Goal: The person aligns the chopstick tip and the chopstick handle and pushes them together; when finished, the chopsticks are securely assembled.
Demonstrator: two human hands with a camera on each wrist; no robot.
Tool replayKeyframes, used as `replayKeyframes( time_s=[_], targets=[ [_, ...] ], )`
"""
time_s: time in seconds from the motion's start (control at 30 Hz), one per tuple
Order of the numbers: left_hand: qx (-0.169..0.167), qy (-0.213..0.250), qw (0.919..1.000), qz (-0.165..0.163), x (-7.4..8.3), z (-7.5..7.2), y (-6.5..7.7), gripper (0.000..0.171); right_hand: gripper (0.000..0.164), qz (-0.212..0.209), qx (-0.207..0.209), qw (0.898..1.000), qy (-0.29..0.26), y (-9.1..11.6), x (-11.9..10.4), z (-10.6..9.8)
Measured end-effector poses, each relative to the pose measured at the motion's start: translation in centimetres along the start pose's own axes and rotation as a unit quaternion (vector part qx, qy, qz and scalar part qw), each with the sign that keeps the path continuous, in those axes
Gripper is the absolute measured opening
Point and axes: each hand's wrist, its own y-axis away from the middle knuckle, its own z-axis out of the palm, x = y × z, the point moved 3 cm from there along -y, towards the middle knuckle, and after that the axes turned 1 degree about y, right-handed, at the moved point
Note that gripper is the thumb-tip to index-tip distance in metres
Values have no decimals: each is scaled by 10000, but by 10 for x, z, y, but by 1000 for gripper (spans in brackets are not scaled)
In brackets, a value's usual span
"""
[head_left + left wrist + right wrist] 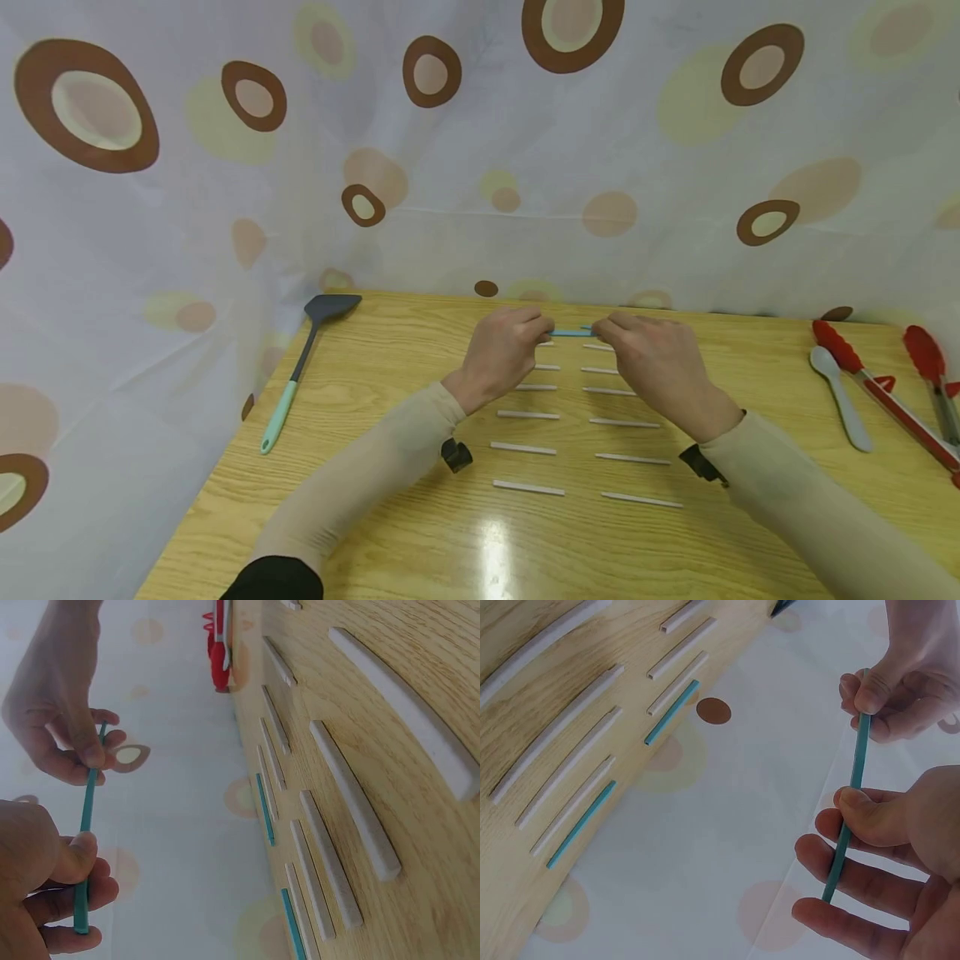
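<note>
Both hands hold one thin teal stick [572, 333] above the table's far edge. My left hand [506, 354] pinches one end between thumb and fingers, and my right hand [660, 367] pinches the other. Seen from the left wrist, the stick [88, 802] looks straight and whole. In the right wrist view its lower part lies across the right hand's fingers [870, 881]. Below the hands, white sticks [528, 415] lie in two columns on the table. Two shorter teal sticks [671, 712] lie at the far end of these columns. The hands cover some sticks in the head view.
The wooden table [390, 542] ends at a patterned curtain [450, 167]. A spatula [300, 367] with a mint handle lies left. On the right are a grey spoon [840, 396], red-tipped tongs [885, 396] and a second red-headed utensil [930, 367], partly out of frame.
</note>
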Motion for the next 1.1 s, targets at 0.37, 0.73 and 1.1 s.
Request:
replayKeyframes(
  time_s=[0.37,0.73,1.1],
  targets=[
    [-701,-126,9966,-416,12,-8,-6,10,19,-280,-140,9994,-171,-4,8,-2],
    [-1458,-45,9872,-648,20,-7,-9,12,21,-683,-205,9968,-355,-13,-6,5],
    [-2182,465,9606,-1660,-20,-22,9,13,41,-384,-173,9986,-309,-17,21,22]
  ],
)
